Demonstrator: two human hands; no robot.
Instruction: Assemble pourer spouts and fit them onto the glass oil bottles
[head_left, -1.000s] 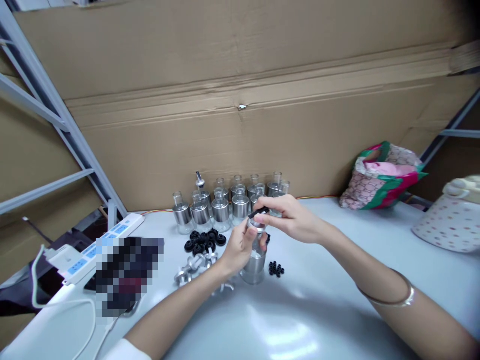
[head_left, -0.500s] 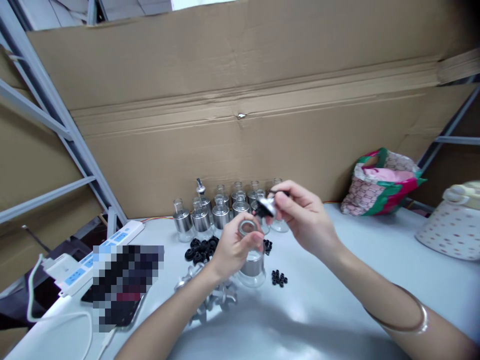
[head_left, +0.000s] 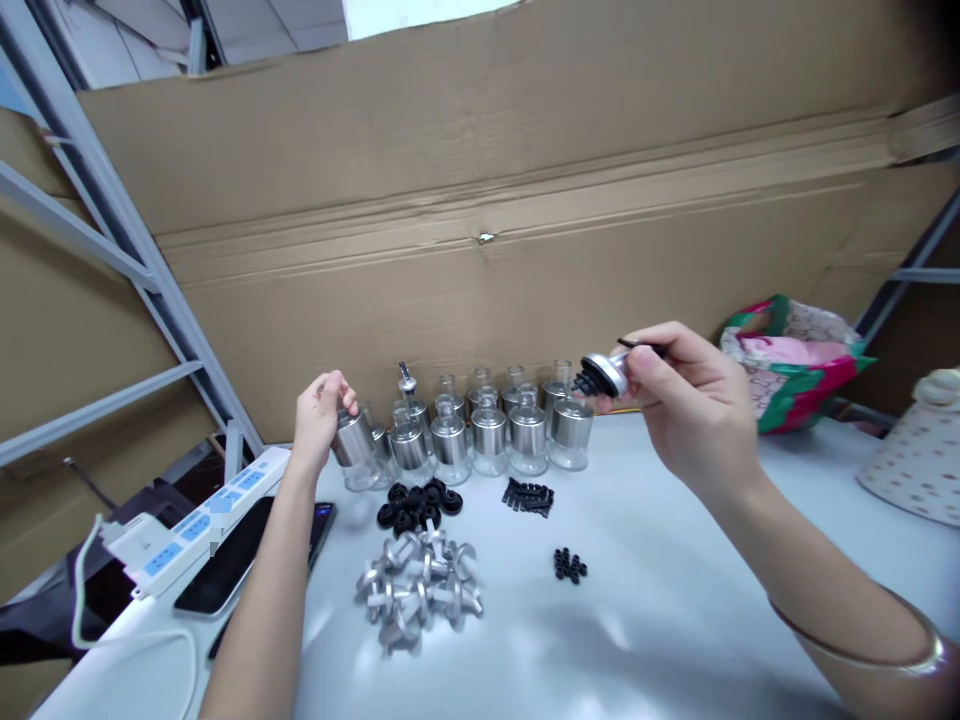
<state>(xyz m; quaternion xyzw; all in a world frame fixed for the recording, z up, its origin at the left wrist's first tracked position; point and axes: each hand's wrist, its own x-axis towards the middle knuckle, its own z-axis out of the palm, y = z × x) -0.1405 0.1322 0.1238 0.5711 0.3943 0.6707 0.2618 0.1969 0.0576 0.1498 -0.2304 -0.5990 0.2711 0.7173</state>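
My left hand (head_left: 324,408) is closed around the neck of a glass bottle with a metal sleeve (head_left: 354,440), at the left end of the bottle rows; the bottle leans slightly. My right hand (head_left: 686,395) is raised at the right, pinching a bottle pourer (head_left: 606,375) with a silver collar and a ribbed black stopper. Several more sleeved glass bottles (head_left: 489,432) stand in two rows at the back, one topped by a metal pourer (head_left: 406,382). In front lie black rubber stoppers (head_left: 416,505) and silver pourer parts (head_left: 421,590).
Small black strips (head_left: 529,497) and tiny black caps (head_left: 571,565) lie mid-table. At left are a power strip (head_left: 210,510) and phones (head_left: 225,570). A patterned bag (head_left: 806,370) and a dotted container (head_left: 915,450) stand at right, with a cardboard wall (head_left: 480,310) behind.
My left hand has carried the bottle from the middle of the table to the left end of the rows. My right hand has moved right and slightly up, still holding the pourer.
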